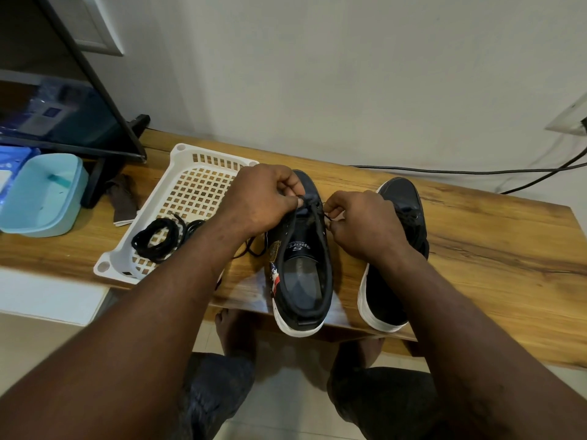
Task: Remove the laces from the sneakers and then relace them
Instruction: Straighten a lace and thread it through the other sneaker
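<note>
Two black sneakers with white soles stand side by side on the wooden table (pixel 476 249), toes pointing away from me. My left hand (pixel 263 198) pinches a black lace at the lowest eyelets of the left sneaker (pixel 301 265). My right hand (pixel 359 220) pinches the other part of that lace (pixel 317 214) on the shoe's right side. The right sneaker (pixel 400 236) is partly hidden behind my right wrist. A second black lace (pixel 158 239) lies coiled in the white basket.
A white plastic basket (pixel 190 185) lies left of the shoes. Further left are a light blue tub (pixel 44 195), a brown cloth (pixel 122 198) and a screen's black stand (pixel 95 182). A black cable (pixel 476 171) runs along the table's back edge.
</note>
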The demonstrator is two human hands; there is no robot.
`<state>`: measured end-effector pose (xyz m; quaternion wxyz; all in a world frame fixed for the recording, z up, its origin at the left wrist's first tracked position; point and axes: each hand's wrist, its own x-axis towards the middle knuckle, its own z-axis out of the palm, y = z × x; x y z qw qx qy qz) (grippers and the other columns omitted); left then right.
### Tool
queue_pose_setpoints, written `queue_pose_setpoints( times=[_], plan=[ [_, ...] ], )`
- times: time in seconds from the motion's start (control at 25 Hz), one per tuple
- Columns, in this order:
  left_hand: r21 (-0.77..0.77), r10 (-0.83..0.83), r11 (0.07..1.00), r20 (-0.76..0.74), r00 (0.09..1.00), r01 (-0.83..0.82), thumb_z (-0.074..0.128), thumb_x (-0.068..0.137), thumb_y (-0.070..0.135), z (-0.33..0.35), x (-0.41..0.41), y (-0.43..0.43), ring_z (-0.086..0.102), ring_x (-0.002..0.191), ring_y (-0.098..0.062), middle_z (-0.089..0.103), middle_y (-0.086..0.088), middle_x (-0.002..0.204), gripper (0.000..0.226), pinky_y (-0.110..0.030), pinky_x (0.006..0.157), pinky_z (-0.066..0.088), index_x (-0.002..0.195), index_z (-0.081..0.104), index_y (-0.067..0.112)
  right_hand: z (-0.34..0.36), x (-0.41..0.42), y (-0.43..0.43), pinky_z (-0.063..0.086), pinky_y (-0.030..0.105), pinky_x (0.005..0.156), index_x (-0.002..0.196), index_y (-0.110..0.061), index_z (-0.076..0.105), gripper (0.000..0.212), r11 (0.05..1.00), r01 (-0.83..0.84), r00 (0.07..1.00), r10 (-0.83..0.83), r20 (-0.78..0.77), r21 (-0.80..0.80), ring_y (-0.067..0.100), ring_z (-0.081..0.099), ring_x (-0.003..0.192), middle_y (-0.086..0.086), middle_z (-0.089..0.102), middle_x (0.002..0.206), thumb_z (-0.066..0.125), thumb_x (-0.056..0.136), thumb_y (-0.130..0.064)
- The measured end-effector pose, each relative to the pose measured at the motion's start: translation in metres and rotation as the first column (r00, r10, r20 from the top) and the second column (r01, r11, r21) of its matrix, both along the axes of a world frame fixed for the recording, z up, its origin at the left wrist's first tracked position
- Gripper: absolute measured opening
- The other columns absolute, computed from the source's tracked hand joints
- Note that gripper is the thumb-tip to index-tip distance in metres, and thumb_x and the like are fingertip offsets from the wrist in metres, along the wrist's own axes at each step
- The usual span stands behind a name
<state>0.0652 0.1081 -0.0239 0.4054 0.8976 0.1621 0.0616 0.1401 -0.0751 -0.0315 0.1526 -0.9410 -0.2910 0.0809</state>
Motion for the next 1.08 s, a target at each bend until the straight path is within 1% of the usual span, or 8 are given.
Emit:
queue_pose_setpoints(
  times=[0.16, 0.28, 0.36, 0.48, 0.64, 0.84, 0.92, 1.08],
  plan=[
    [-0.169, 0.022, 0.985, -0.094, 0.995, -0.038, 0.075, 0.086, 0.003, -0.001, -0.001, 0.005, 0.070, 0.087, -0.008, 0.074, 0.007, 0.089, 0.024, -0.026, 0.078, 0.054, 0.097, 0.075, 0.024, -0.005, 0.006, -0.003, 0.055, 0.050, 0.095, 0.096, -0.027, 0.072, 0.008, 0.974, 0.062, 0.997, -0.049, 0.064, -0.219, 0.026, 0.067, 0.088, -0.001, 0.073, 0.091, 0.063, 0.096, -0.025],
    [-0.112, 0.033, 0.992, -0.187, 0.982, -0.055, 0.070, 0.093, 0.011, -0.007, -0.004, 0.011, 0.068, 0.089, -0.016, 0.070, 0.006, 0.088, 0.013, -0.033, 0.079, 0.054, 0.092, 0.072, 0.024, -0.006, 0.006, -0.002, 0.057, 0.049, 0.093, 0.096, -0.025, 0.071, 0.009, 0.954, 0.055, 0.998, -0.048, 0.032, -0.296, 0.027, 0.067, 0.085, 0.001, 0.071, 0.090, 0.063, 0.093, -0.023],
    [-0.090, 0.030, 0.995, -0.222, 0.975, -0.051, 0.072, 0.095, 0.021, -0.009, -0.007, 0.014, 0.066, 0.088, -0.017, 0.070, 0.005, 0.089, 0.004, -0.036, 0.083, 0.054, 0.092, 0.072, 0.023, -0.004, 0.005, 0.001, 0.058, 0.046, 0.090, 0.095, -0.026, 0.069, 0.009, 0.987, 0.025, 0.995, -0.041, -0.095, -0.157, 0.024, 0.067, 0.086, -0.003, 0.071, 0.090, 0.062, 0.089, -0.025],
    [-0.158, -0.002, 0.987, -0.267, 0.964, -0.041, 0.072, 0.097, 0.029, -0.010, -0.009, 0.017, 0.064, 0.084, -0.017, 0.072, -0.001, 0.089, 0.015, -0.039, 0.085, 0.052, 0.094, 0.073, 0.014, 0.000, 0.002, 0.009, 0.059, 0.044, 0.081, 0.089, -0.026, 0.065, 0.007, 0.982, 0.142, 0.953, -0.103, -0.286, 0.122, 0.023, 0.067, 0.086, -0.002, 0.072, 0.088, 0.060, 0.091, -0.030],
    [-0.216, -0.052, 0.976, -0.319, 0.946, -0.019, 0.071, 0.098, 0.028, -0.007, -0.010, 0.016, 0.063, 0.086, -0.019, 0.072, -0.006, 0.092, 0.020, -0.038, 0.082, 0.050, 0.096, 0.071, 0.008, -0.007, 0.006, 0.011, 0.055, 0.049, 0.087, 0.090, -0.014, 0.067, 0.031, 0.954, 0.244, 0.888, -0.148, -0.435, 0.173, 0.029, 0.068, 0.089, 0.005, 0.074, 0.085, 0.060, 0.101, -0.042],
    [-0.217, 0.010, 0.972, -0.323, 0.946, -0.085, 0.060, 0.104, 0.012, -0.001, -0.011, 0.017, 0.069, 0.084, -0.016, 0.078, -0.007, 0.095, 0.014, -0.029, 0.072, 0.052, 0.106, 0.068, 0.001, -0.008, 0.012, 0.008, 0.055, 0.037, 0.074, 0.095, -0.012, 0.072, 0.011, 0.903, 0.337, 0.786, -0.113, -0.608, 0.268, 0.014, 0.063, 0.071, 0.001, 0.072, 0.079, 0.077, 0.094, -0.021],
    [-0.204, 0.028, 0.974, -0.325, 0.945, -0.099, 0.060, 0.102, 0.008, 0.002, -0.012, 0.019, 0.071, 0.081, -0.014, 0.077, -0.010, 0.096, 0.010, -0.026, 0.067, 0.054, 0.104, 0.067, 0.000, -0.007, 0.013, 0.006, 0.056, 0.035, 0.074, 0.090, -0.013, 0.074, 0.009, 0.921, 0.317, 0.825, -0.150, -0.545, 0.227, 0.014, 0.063, 0.071, -0.001, 0.072, 0.078, 0.080, 0.092, -0.020],
    [-0.050, 0.051, 0.996, -0.341, 0.939, -0.072, 0.070, 0.091, 0.012, -0.001, -0.009, 0.022, 0.072, 0.094, -0.027, 0.076, -0.010, 0.096, 0.005, -0.050, 0.090, 0.058, 0.093, 0.068, 0.008, -0.003, 0.016, 0.005, 0.053, 0.029, 0.070, 0.080, -0.012, 0.074, 0.014, 0.966, 0.235, 0.918, -0.183, -0.351, 0.112, 0.013, 0.064, 0.071, -0.008, 0.069, 0.071, 0.080, 0.091, -0.021]
  ],
)
